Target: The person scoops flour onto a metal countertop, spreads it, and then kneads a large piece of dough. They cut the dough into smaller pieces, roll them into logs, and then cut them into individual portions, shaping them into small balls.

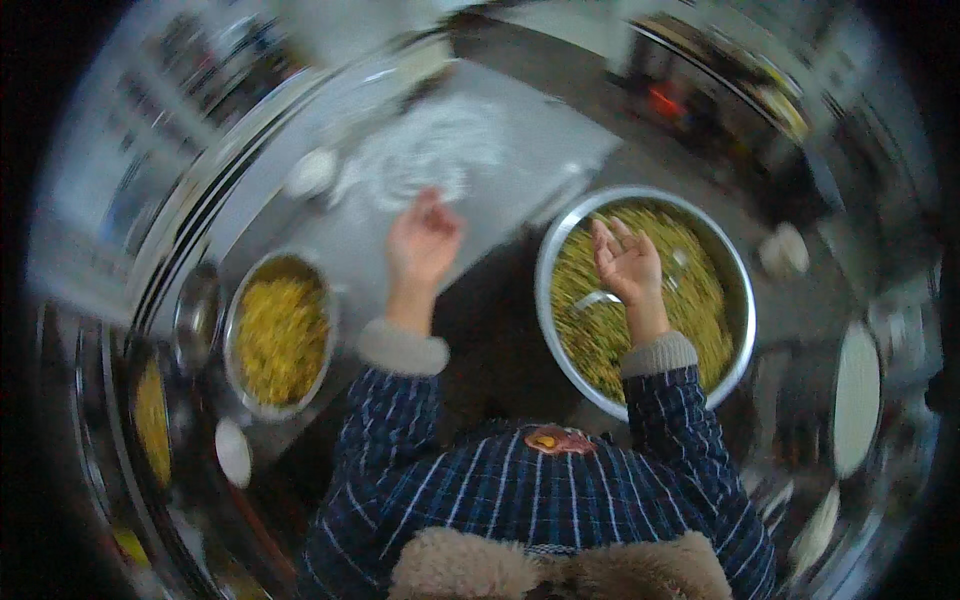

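My left hand (425, 234) is raised near the edge of a worktop (517, 187), its fingers partly curled; motion blur hides whether anything is in it. White powder, perhaps flour, (427, 150) is spread on the worktop beyond that hand. Over a large metal basin (742, 367) my right hand (628, 259) hangs palm up, fingers loosely apart, with nothing seen in it. Chopped green-yellow food (682, 300) fills much of the basin, and a curved shiny utensil part (598, 298) shows in it. A white lump (311, 172) sits left of the powder.
An oval metal bowl (231, 352) of yellow food (281, 337) stands at the left, beside a shiny metal bowl (199, 315). Right of the basin is a pale round item (784, 251). An orange-red glow (666, 101) shows at a dark unit, upper right.
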`<state>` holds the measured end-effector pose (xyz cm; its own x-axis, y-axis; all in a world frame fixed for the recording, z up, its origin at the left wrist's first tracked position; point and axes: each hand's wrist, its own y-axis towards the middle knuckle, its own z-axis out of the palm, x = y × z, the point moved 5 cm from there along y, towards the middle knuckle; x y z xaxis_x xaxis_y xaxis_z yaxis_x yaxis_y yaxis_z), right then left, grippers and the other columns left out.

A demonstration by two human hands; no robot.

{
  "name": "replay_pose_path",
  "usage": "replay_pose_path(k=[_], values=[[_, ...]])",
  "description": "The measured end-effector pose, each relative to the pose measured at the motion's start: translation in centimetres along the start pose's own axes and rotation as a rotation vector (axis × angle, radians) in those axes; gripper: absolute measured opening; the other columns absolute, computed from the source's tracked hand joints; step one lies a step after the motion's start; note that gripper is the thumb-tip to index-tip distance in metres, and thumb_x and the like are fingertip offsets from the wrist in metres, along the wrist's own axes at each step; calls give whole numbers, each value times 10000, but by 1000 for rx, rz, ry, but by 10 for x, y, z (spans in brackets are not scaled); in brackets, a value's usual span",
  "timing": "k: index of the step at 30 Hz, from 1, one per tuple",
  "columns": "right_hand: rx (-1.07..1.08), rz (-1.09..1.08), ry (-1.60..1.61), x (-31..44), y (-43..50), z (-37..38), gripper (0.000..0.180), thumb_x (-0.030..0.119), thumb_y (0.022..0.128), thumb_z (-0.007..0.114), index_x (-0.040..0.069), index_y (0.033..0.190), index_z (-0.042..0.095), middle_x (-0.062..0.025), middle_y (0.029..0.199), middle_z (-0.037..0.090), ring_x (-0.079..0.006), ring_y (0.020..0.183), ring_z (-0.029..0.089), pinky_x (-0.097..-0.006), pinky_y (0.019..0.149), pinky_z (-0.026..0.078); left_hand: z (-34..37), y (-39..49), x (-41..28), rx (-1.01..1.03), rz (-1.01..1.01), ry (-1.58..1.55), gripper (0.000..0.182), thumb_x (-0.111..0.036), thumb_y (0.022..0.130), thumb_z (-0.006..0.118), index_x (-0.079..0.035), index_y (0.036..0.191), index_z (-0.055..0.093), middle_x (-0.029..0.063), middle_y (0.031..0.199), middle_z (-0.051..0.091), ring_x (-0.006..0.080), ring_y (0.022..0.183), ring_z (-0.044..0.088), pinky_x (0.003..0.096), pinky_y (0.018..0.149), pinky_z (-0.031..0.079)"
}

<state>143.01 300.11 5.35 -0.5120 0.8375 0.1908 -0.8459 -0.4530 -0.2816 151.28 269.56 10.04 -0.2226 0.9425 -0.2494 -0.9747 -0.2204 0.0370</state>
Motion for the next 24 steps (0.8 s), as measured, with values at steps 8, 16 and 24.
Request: replay_pose_path(k=[8,16,24], values=[[-463,-414,269,232,-251,-185,462,299,1011,279,20,1380,306,-243,1179,549,-215,856,637,-190,431,430,-23,-66,236,-601,-444,81,312,-90,871,446,-42,1144,587,76,1069,615,157,817,552,292,675,453],[-370,-910,397,294,-398,-218,474,321,983,344,9,1338,358,-219,1316,479,-221,812,653,-206,388,354,68,-10,423,-90,-849,51,315,-63,881,458,-34,1174,570,90,1069,618,171,820,576,306,689,474],[-442,-1184,553,304,-503,-222,516,307,971,387,14,1390,322,-187,1380,436,-180,797,635,-207,389,321,94,-37,525,-160,-1137,93,328,-47,859,499,-52,1175,589,75,1039,631,155,795,559,287,675,469]])
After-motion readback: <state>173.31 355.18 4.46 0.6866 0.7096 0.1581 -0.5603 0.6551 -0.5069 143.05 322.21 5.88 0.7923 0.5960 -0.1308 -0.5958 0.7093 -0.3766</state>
